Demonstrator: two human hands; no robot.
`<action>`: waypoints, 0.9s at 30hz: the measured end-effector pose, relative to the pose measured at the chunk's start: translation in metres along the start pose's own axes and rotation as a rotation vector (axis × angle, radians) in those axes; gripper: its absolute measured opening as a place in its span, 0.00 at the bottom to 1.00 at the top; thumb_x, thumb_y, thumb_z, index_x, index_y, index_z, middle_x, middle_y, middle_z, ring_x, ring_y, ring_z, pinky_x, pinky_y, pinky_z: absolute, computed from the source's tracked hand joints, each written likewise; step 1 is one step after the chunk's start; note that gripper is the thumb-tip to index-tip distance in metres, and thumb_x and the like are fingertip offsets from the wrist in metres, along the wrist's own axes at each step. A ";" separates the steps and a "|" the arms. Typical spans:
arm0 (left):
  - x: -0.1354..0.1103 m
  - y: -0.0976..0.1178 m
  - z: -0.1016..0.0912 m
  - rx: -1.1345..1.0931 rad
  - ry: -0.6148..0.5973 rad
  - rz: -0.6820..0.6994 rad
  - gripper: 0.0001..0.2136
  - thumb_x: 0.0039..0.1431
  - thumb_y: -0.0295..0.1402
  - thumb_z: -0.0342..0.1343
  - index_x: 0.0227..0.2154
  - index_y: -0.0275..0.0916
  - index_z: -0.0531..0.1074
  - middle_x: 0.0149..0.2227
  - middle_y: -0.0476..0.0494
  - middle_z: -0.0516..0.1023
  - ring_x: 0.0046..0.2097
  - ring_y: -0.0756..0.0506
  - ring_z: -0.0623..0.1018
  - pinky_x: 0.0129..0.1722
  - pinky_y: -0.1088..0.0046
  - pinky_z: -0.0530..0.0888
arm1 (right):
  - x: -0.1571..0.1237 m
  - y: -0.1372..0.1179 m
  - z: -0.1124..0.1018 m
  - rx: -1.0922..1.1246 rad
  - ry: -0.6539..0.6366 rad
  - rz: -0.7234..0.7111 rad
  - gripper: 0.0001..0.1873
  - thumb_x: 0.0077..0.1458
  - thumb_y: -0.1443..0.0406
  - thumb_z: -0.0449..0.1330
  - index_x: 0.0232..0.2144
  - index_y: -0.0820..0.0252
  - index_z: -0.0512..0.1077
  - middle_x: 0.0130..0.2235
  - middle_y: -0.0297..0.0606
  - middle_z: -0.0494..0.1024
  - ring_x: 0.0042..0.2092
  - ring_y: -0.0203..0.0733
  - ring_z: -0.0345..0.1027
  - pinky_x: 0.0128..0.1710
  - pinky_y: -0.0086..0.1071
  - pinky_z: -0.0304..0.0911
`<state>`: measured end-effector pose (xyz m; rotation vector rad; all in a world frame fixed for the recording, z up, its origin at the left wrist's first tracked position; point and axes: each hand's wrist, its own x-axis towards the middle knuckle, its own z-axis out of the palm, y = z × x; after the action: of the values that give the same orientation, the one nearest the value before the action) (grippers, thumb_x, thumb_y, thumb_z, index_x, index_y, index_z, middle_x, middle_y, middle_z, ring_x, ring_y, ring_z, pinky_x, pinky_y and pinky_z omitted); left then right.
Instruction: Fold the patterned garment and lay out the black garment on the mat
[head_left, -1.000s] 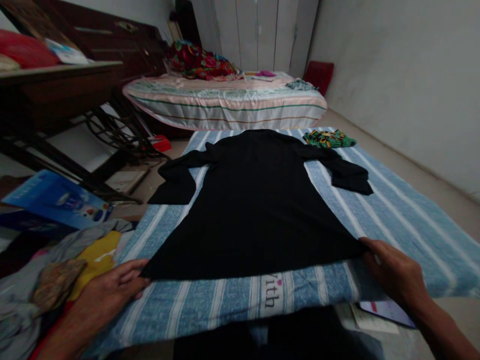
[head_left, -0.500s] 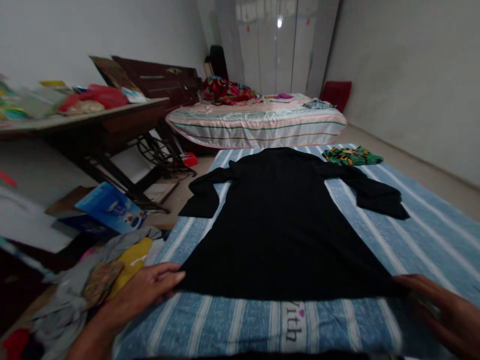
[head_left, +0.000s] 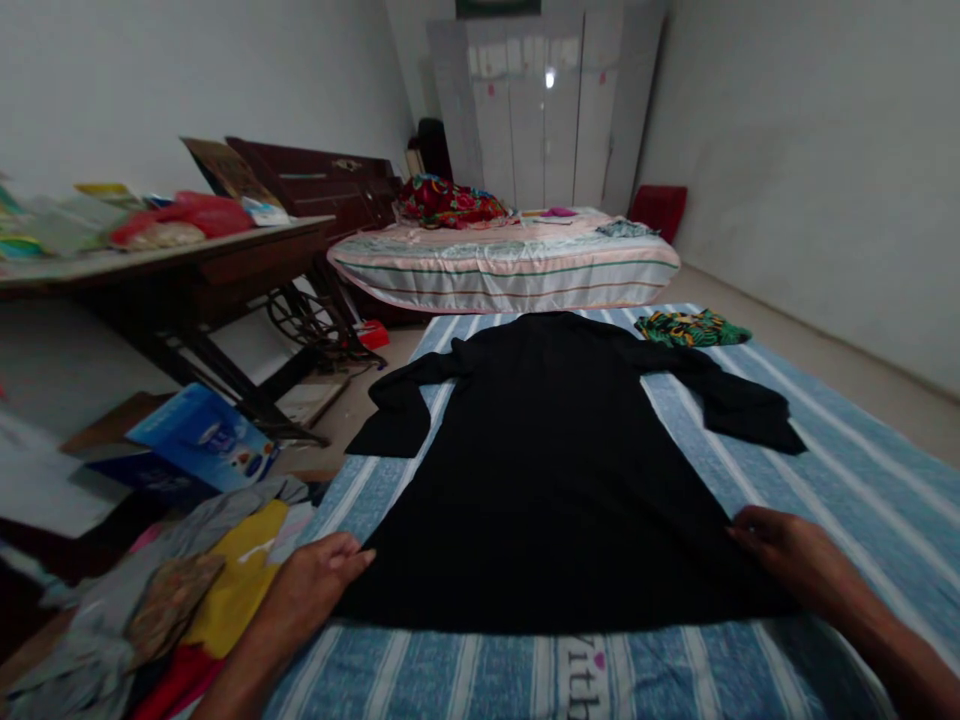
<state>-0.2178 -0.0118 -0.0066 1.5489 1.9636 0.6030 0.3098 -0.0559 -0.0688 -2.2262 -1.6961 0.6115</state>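
A black long-sleeved dress (head_left: pixel 559 470) lies spread flat on a blue-and-white striped bed sheet (head_left: pixel 847 430), its collar end away from me and its sleeves out to both sides. My left hand (head_left: pixel 319 580) pinches the dress's left side edge a little above the hem. On the opposite edge, my right hand (head_left: pixel 780 550) has its fingertips closed on the cloth, also above the hem. The hem lies nearly straight across the sheet close to me.
A folded green-and-yellow patterned cloth (head_left: pixel 694 327) lies near the right sleeve. Left of the bed are a clothes pile (head_left: pixel 240 570), a blue carton (head_left: pixel 206 437) and a sewing-machine table (head_left: pixel 247 240). Another bed (head_left: pixel 510 265) stands beyond, before a wardrobe (head_left: pixel 544 110).
Both hands have moved from the hem corners up along the side edges, the right one also inward. Its fingers have closed on the cloth. The view has tilted slightly upward.
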 end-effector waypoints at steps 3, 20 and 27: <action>0.007 0.002 -0.004 0.031 -0.034 0.011 0.20 0.39 0.53 0.53 0.13 0.41 0.58 0.15 0.54 0.59 0.21 0.50 0.62 0.22 0.74 0.59 | 0.002 0.008 0.002 0.009 -0.010 0.013 0.18 0.51 0.52 0.48 0.29 0.54 0.73 0.28 0.37 0.78 0.30 0.46 0.72 0.30 0.35 0.61; 0.190 0.088 0.050 0.290 -0.028 -0.050 0.13 0.52 0.41 0.52 0.18 0.39 0.71 0.15 0.48 0.69 0.21 0.46 0.74 0.22 0.74 0.65 | 0.125 -0.059 -0.014 -0.152 0.034 0.089 0.25 0.55 0.47 0.50 0.34 0.58 0.76 0.30 0.45 0.78 0.35 0.50 0.74 0.29 0.33 0.61; 0.239 0.102 0.068 0.352 0.082 -0.027 0.08 0.48 0.39 0.57 0.22 0.40 0.75 0.24 0.45 0.77 0.33 0.43 0.78 0.28 0.73 0.68 | 0.195 -0.088 -0.017 -0.140 0.067 0.141 0.22 0.55 0.50 0.52 0.31 0.60 0.77 0.29 0.44 0.78 0.33 0.46 0.74 0.27 0.31 0.60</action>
<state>-0.1403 0.2443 -0.0268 1.7219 2.2414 0.3248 0.2876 0.1559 -0.0454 -2.4505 -1.6050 0.4565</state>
